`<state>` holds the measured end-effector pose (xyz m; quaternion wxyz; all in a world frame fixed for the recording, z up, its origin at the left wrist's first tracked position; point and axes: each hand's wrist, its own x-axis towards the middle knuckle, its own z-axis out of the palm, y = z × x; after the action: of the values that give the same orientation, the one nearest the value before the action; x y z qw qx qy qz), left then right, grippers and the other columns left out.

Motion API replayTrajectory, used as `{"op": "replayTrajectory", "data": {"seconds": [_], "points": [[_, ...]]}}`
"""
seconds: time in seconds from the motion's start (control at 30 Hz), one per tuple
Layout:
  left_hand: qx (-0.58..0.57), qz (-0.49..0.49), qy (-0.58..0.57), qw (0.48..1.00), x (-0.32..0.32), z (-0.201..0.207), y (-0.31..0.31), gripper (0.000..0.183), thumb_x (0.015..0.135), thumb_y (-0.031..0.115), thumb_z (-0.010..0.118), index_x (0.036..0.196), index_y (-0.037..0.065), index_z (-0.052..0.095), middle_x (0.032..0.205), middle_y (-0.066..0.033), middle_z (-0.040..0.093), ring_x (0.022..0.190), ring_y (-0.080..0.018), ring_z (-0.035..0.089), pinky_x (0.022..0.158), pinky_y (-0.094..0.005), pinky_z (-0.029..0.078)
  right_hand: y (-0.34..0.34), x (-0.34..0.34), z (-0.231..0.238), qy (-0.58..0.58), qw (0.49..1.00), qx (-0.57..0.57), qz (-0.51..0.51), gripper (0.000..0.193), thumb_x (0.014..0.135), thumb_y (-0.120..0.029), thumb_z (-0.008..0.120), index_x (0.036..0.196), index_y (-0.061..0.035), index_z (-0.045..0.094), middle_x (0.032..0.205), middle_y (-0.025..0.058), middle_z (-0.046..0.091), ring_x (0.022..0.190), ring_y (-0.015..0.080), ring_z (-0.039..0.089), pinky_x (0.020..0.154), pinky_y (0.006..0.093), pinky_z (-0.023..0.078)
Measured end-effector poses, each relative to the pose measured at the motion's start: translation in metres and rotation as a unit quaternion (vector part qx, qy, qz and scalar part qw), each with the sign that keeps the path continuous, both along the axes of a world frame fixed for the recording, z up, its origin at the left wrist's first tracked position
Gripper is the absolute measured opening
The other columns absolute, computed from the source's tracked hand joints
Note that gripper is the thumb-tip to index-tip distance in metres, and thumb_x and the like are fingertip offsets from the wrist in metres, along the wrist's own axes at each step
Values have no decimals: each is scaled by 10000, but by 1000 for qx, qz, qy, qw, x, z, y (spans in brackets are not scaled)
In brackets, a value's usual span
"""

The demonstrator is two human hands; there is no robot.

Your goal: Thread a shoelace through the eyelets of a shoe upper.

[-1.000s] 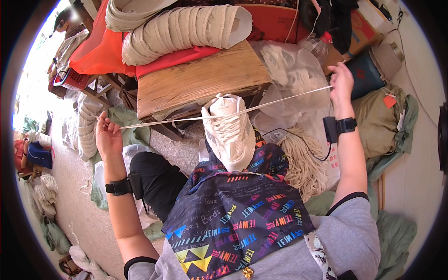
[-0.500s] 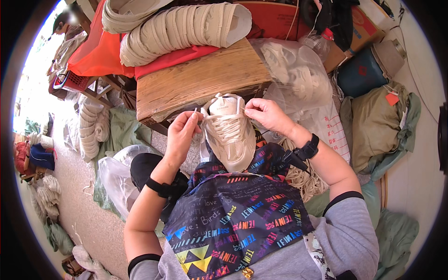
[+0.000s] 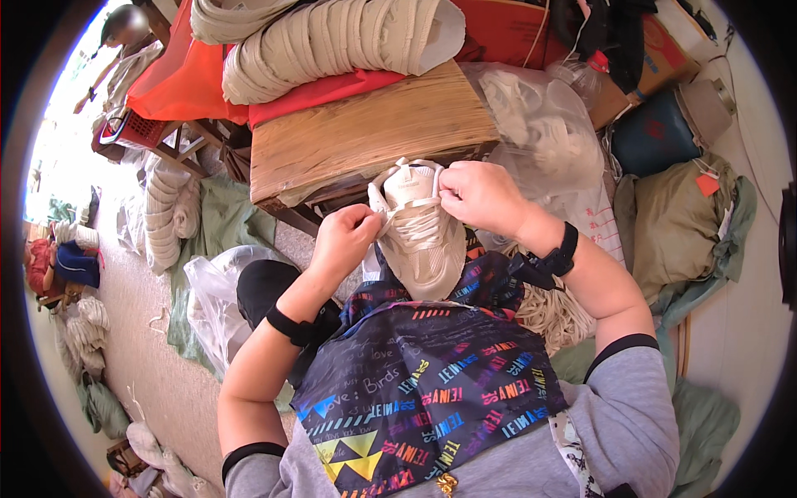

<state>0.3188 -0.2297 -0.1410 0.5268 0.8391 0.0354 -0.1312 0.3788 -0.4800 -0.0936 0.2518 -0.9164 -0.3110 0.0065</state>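
A cream sneaker rests toe toward me on my lap, on the dark printed apron. White laces cross over its tongue. My left hand is closed in a pinch at the shoe's left edge, beside the upper eyelets. Across from it, my right hand pinches at the right edge, where a strand of lace runs to its curled fingers. The left fingertips cover whatever is between them; a lace end there is too small to make out.
Ahead stands a wooden bench bearing a row of nested beige shoe uppers. Right of it lies a clear bag of shoes. Loose laces are heaped by my right side. Another person is at the far left.
My left hand has turned and come in closer against the shoe's left edge. The right hand has curled and turned at the right edge. The view has shifted slightly.
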Motion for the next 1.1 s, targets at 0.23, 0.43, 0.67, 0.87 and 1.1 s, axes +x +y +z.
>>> {"op": "replayTrajectory", "data": {"seconds": [0.23,0.43,0.67,0.87,1.1], "points": [[268,-104,-229,930,11,30,-11,239,861,244,577,768,29,624,800,-159,627,788,-362,619,707,-459,487,-3,4,17,-129,965,-174,150,111,786,-125,663,864,-70,605,891,85,598,874,271,607,769,374,483],[304,-268,-382,830,32,66,6,201,790,97,719,974,71,642,1087,-91,515,962,-307,585,795,-413,487,-7,31,26,-150,959,-57,234,283,734,-86,728,982,-67,591,999,83,551,928,279,588,805,375,476],[148,-280,-202,927,40,38,23,159,864,195,702,943,60,671,1032,-113,497,903,-265,553,822,-356,478,-13,41,17,33,969,-25,244,127,843,-174,695,918,-86,643,1015,62,532,1044,267,515,889,369,442],[160,-39,-310,936,17,0,-9,114,811,185,720,856,80,710,1071,-111,519,1051,-307,469,907,-400,425,-5,24,-15,106,988,55,93,145,863,-232,684,858,-87,674,1077,58,537,1108,235,458,969,331,382],[-22,-127,-296,947,16,73,-37,89,851,149,696,892,72,713,1030,-119,624,986,-247,575,851,-377,472,37,15,43,116,941,313,48,160,890,-221,668,846,-70,691,1163,82,581,1014,184,572,867,316,473]]}}
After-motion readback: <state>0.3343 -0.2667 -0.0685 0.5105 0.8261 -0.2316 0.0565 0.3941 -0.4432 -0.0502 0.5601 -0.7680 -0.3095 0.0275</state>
